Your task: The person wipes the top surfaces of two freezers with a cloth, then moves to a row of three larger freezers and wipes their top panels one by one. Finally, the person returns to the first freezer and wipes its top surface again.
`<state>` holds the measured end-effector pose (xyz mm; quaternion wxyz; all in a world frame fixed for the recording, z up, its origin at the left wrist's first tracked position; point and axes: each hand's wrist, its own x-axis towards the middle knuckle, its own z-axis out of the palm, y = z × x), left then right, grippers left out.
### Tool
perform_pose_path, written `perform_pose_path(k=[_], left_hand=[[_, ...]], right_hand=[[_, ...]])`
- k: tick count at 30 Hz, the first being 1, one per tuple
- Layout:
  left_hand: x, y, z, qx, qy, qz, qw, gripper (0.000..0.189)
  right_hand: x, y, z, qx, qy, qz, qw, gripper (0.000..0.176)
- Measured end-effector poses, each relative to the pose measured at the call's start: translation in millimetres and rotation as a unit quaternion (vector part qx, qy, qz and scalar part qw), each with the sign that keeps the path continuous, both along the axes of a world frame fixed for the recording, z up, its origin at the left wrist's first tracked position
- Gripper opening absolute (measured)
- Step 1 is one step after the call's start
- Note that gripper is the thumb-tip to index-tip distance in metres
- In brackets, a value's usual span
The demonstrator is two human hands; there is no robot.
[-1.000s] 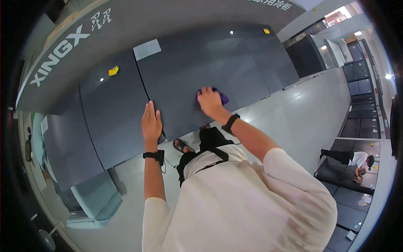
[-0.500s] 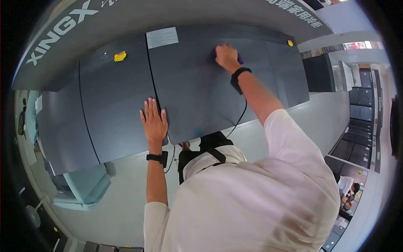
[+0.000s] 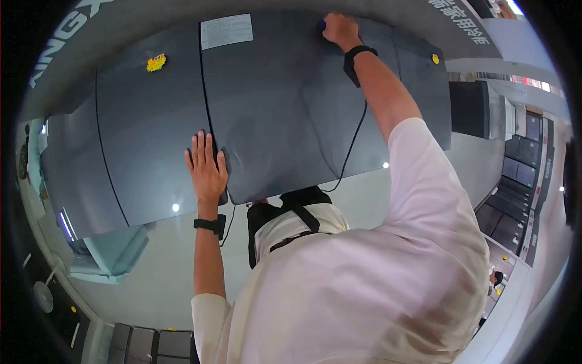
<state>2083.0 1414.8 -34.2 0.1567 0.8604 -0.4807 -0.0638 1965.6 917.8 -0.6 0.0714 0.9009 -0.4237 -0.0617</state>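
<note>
My right hand is closed around a bunched purple cloth, of which only a small edge shows. It presses near the far edge of a dark grey freezer lid. My left hand lies flat with fingers spread on the neighbouring grey lid, close to the seam between the two. A printed white sheet is on the right-hand lid beside that seam, at the far edge. On the left-hand lid sits a yellow tag.
A black cable hangs from my right wristband across the lid's near edge. Behind the lids rises a grey panel with white lettering. A small yellow sticker marks the far right. Another person is at the lower right.
My right hand has moved away from me, with the cloth, toward the lid's far edge. My left hand stays flat on the lid. The whole view has shifted slightly.
</note>
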Motion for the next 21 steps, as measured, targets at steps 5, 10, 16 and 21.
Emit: perform_pose_path(k=[5,10,16,21], left_hand=[[-1,3,-5,-0.015,-0.005,-0.001,1.0,0.05],[-2,4,-6,-0.007,-0.015,-0.005,1.0,0.051],[-1,5,-12,-0.022,-0.027,-0.015,0.999,0.053],[-3,3,-12,-0.024,-0.041,-0.015,0.999,0.054]], right_hand=[[-17,30,16,0.058,0.047,-0.02,0.997,0.035],[-97,93,21,0.064,0.056,0.026,0.996,0.028],[-218,214,33,0.14,0.112,-0.017,0.984,0.035],[-271,271,35,0.119,0.075,-0.024,0.99,0.036]])
